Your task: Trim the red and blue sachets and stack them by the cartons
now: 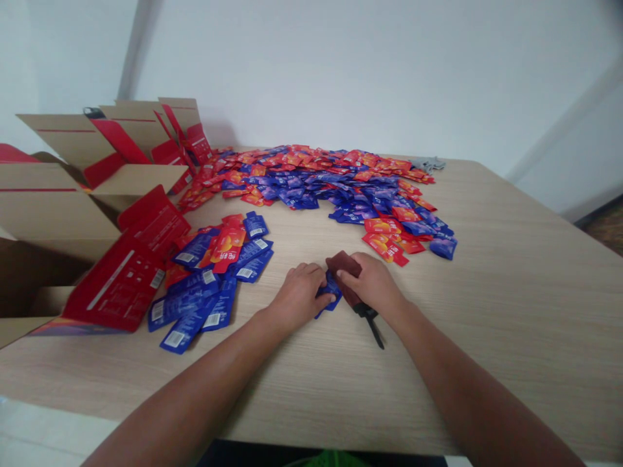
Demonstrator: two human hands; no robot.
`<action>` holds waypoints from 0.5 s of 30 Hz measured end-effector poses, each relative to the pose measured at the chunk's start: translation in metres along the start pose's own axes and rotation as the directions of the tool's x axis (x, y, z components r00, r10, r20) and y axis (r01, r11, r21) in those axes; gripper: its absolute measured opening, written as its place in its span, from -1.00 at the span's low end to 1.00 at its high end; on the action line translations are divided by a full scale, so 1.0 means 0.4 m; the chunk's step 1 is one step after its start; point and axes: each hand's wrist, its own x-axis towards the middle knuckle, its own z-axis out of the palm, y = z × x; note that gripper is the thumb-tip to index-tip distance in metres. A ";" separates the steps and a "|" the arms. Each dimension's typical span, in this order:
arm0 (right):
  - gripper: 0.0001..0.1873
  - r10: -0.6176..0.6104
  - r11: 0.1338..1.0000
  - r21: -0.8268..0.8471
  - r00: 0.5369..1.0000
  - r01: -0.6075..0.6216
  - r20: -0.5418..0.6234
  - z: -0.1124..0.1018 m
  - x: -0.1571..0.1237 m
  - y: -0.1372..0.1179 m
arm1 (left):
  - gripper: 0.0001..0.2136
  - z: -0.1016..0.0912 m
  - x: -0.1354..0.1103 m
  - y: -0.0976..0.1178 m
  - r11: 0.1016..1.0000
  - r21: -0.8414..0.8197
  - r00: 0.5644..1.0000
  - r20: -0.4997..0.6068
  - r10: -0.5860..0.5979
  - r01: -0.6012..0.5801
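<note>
Near the middle of the table, my left hand (304,292) grips a blue packet (333,292), its thumb lying across the lower part and its fingers curled at the edge. My right hand (374,283) is closed around a dark reddish-brown, block-shaped tool (346,266) with a black lower end and a thin black piece sticking out; its exact kind is unclear. The tool is tilted right beside the packet and covers part of it. To the left of my left hand lies a loose pile of blue and red packets (219,259), several with white barcode labels facing up.
A wide heap of red and blue packets (316,178) spreads along the back of the pale wooden table (511,292). Open cardboard boxes (117,285) with red flaps line the left side. A grey crumpled item (428,164) lies at the back right, near the wall.
</note>
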 end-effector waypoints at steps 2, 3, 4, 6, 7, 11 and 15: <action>-0.78 0.035 0.999 -0.014 0.999 -0.035 -0.001 0.001 0.007 0.008 | -0.77 -0.002 0.001 0.003 1.000 0.000 1.000 0.004 -0.004 0.004; -0.78 0.047 0.999 -0.022 0.999 -0.047 -0.002 0.001 0.010 0.012 | -0.77 -0.003 0.001 0.004 1.000 0.001 1.000 0.005 -0.007 0.007; -0.78 0.056 0.998 -0.031 0.998 -0.056 -0.003 0.001 0.013 0.016 | -0.78 -0.003 0.001 0.004 1.000 0.000 1.000 0.006 -0.011 0.011; -0.78 0.070 0.996 -0.062 0.997 -0.070 -0.013 0.000 0.017 0.020 | -0.78 -0.001 0.002 0.005 1.000 -0.003 1.000 0.005 -0.024 0.024; -0.78 0.075 0.994 -0.081 0.997 -0.077 -0.020 -0.001 0.019 0.021 | -0.78 0.000 0.002 0.004 1.000 -0.005 1.000 0.004 -0.030 0.030; -0.80 0.099 0.985 -0.139 0.994 -0.104 -0.042 -0.006 0.023 0.022 | -0.77 0.004 0.003 0.003 0.998 -0.019 0.999 0.007 -0.051 0.051; -0.80 0.140 0.978 -0.153 0.989 -0.145 -0.043 -0.008 0.029 0.028 | -0.74 0.006 0.003 0.007 0.995 -0.056 0.997 0.011 -0.082 0.083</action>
